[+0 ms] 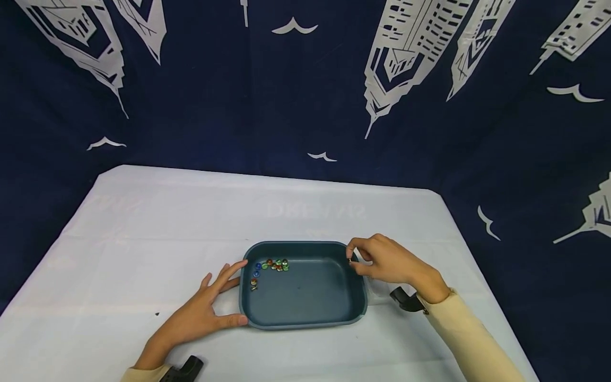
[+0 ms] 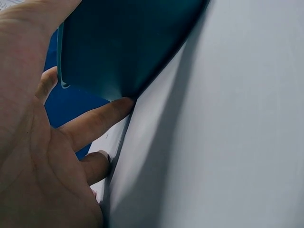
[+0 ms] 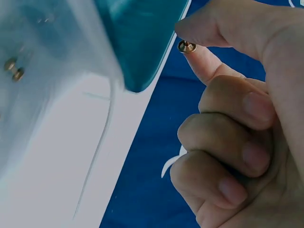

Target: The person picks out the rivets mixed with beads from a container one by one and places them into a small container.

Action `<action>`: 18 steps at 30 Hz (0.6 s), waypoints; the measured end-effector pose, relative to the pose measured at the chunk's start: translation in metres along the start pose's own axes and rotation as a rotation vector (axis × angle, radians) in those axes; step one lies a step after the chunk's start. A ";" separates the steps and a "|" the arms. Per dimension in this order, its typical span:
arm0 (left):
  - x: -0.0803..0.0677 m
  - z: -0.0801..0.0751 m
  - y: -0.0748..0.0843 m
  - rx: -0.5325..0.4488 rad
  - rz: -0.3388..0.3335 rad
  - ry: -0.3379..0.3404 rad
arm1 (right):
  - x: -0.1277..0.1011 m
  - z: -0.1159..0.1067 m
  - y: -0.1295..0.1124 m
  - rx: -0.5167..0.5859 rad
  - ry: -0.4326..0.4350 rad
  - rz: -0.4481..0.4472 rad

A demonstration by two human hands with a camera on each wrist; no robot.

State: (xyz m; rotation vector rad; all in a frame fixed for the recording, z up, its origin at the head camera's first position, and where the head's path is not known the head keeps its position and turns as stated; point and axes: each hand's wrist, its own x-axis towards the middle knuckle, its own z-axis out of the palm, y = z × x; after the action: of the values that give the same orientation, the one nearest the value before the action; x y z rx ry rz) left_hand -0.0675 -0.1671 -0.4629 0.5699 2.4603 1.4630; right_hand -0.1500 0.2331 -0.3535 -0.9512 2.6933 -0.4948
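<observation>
A dark teal tray (image 1: 305, 307) lies on the white table. Inside, along its left and back left, runs a row of glass marbles (image 1: 276, 264) in blue, green and brown, with a small brass-coloured piece (image 1: 254, 288) at its near end. My left hand (image 1: 200, 313) has its fingers spread and touches the tray's left side; in the left wrist view a fingertip (image 2: 126, 103) meets the tray wall. Over the tray's back right corner, my right hand (image 1: 384, 260) pinches a small brass stud (image 3: 186, 46) between thumb and forefinger, other fingers curled.
Right of the tray sits a clear plastic container or bag (image 3: 52, 109), with a brass spool-shaped stud (image 3: 14, 69) showing at it. A dark speck (image 1: 157, 314) lies on the white tablecloth (image 1: 143, 239) at left. A navy printed curtain (image 1: 286, 106) hangs behind the table.
</observation>
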 end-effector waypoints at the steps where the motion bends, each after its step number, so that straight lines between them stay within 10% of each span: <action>1: 0.000 0.000 0.000 0.000 -0.001 -0.002 | -0.003 0.000 0.002 -0.004 0.007 0.009; 18: 0.002 -0.001 0.001 0.011 0.000 -0.014 | -0.031 0.000 0.029 -0.014 0.050 0.072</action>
State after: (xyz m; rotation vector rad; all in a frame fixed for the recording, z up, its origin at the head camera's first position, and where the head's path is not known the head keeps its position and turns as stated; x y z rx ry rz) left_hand -0.0693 -0.1665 -0.4611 0.5807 2.4593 1.4415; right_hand -0.1425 0.2739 -0.3614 -0.8529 2.7679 -0.4915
